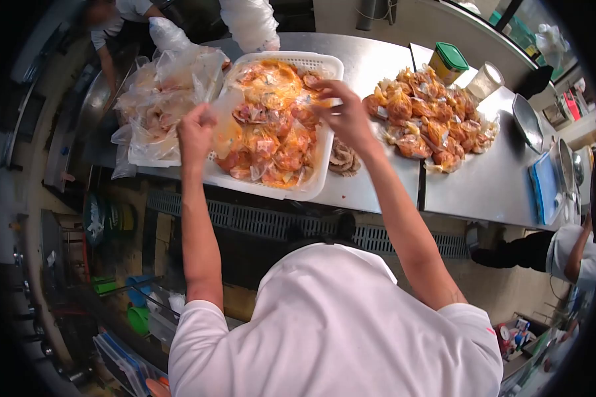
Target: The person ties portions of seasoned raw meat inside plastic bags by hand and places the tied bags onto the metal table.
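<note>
A white plastic basket (333, 155) on the steel counter holds several clear bags of orange-marinated meat (271, 142). My left hand (197, 129) is closed at the basket's left side, gripping a translucent plastic bag (226, 109) with some orange content low in it. Over the basket's right rim, my right hand (344, 116) is held with its fingers bent and apart, and I see nothing firmly in it. Left of the basket lies a heap of clear bags with pale meat (159, 106), partly over a white tray.
Tied bags of orange meat (437, 119) are piled on the counter (384, 188) at right. Behind them stand a green-lidded tub (449, 61) and a white container (485, 81). A greyish-brown cloth (343, 159) lies beside the basket. Other people stand at far left and right.
</note>
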Demonstrator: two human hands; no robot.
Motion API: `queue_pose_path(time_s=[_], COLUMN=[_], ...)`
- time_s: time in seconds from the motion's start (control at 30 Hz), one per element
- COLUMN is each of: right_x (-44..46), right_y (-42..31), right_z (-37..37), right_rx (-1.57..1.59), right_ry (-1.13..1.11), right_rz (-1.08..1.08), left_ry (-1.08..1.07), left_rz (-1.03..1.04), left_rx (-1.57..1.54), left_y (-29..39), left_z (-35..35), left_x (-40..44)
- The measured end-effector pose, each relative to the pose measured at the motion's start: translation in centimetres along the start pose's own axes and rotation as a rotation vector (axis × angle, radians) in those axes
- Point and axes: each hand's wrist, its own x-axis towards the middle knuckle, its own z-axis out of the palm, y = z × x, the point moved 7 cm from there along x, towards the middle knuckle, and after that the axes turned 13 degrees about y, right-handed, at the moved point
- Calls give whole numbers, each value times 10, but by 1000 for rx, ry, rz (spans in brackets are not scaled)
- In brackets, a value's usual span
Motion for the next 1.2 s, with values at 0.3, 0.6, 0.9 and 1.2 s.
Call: queue_pose_path(time_s=[0.3,0.6,0.9,1.2], right_x=[-9,2,-16,-28], right_y=[-35,-41,-9,43], right_z=[91,70,42,53], right_rx=[10,71,164,456], right_ry=[-235,-185,-125,-7], right_rz=[-116,112,-53,472], left_ry=[-37,-3,-392,-89], left_rz=[45,27,75,111], left_rx=[67,-205,-659,-173], left_y=[56,84,162,132], left_z=[-3,54,76,79], left_x=[-11,-55,-29,-43])
